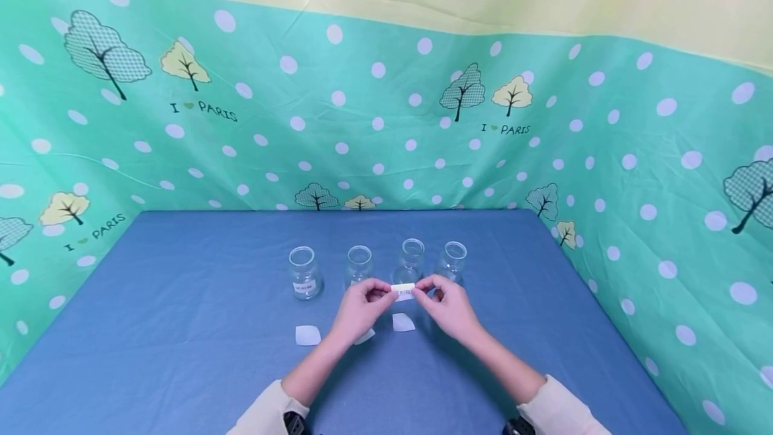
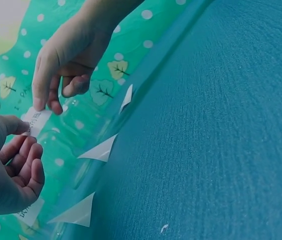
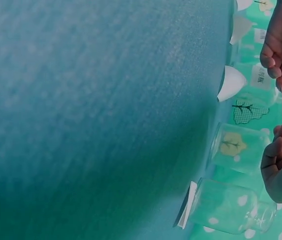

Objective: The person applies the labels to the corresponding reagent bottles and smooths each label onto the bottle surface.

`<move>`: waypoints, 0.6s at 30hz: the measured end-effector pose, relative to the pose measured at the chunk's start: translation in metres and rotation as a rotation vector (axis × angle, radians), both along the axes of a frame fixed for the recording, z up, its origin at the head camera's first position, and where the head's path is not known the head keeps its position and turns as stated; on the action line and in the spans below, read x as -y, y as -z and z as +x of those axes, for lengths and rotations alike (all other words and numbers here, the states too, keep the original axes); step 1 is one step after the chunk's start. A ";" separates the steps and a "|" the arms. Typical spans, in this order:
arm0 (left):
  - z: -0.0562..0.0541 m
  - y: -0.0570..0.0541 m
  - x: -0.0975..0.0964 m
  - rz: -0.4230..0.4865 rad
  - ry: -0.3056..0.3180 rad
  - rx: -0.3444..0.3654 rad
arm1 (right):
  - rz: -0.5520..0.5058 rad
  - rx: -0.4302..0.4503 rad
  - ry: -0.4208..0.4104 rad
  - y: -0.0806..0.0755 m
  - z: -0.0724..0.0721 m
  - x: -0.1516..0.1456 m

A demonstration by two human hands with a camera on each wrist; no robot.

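A small white label with handwriting (image 1: 403,293) is stretched between both hands, in front of the third jar from the left (image 1: 413,257). Its left end is pinched by the thumb and fingertips of my left hand (image 1: 357,313). On the other end, my right hand (image 1: 451,309) pinches likewise. The leftmost glass jar (image 1: 302,270) bears a written white label on its front. Beside it, the second jar (image 1: 359,260) also carries a label, partly hidden by the left hand. The rightmost jar (image 1: 454,259) stands behind the right hand, its lower part covered.
White paper pieces lie before the jars: one at left (image 1: 308,335), one partly under the left wrist (image 1: 365,336), one in the middle (image 1: 403,322). In the right wrist view, another white piece (image 3: 187,206) lies by a jar. A dotted green curtain (image 1: 374,119) hangs behind the blue-covered table (image 1: 181,327).
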State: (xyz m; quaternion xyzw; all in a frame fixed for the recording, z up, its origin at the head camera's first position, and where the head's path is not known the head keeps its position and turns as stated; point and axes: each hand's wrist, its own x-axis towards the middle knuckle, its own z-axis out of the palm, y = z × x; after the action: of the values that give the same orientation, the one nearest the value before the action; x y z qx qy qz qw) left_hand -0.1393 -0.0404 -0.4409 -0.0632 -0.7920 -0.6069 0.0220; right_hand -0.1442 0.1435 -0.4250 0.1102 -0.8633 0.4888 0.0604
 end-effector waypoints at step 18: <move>-0.001 -0.009 -0.012 -0.054 -0.025 -0.084 | 0.019 -0.020 -0.007 0.002 -0.004 -0.012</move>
State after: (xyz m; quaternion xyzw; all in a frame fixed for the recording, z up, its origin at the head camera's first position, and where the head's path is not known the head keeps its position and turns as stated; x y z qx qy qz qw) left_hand -0.1403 -0.0284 -0.4314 -0.0790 -0.8073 -0.5817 0.0611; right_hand -0.1477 0.1550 -0.4275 0.1186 -0.8668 0.4798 0.0663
